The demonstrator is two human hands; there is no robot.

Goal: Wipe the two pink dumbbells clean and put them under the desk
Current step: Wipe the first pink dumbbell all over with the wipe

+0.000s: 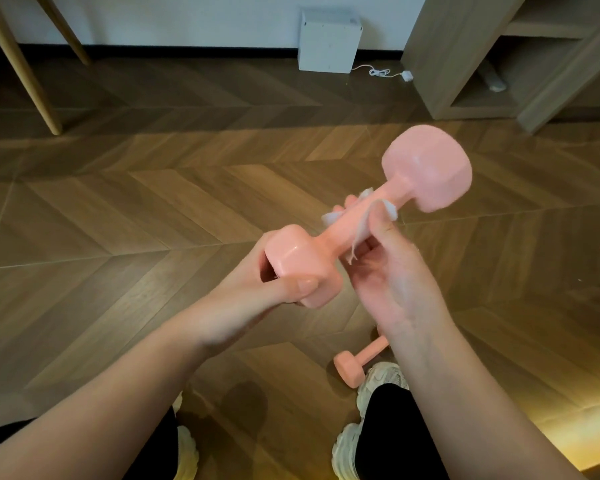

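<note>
head view | left hand (253,292) grips near end of glossy pink block-ended dumbbell (336,232), held in the air | right hand (395,278) pinches thin white wipe (364,223) round its handle | likely rigid, weighty, slick: hold by head or handle | second pink dumbbell (350,370) on floor, half hidden behind right forearm

Both bare forearms rise from the lower corners of the frame toward its centre. The left hand (253,292) wraps the near head of a pink dumbbell (426,168), thumb laid across it. The right hand (392,282), just right of centre, curls round the bar, pinching a white wipe (364,223) against it.
</note>
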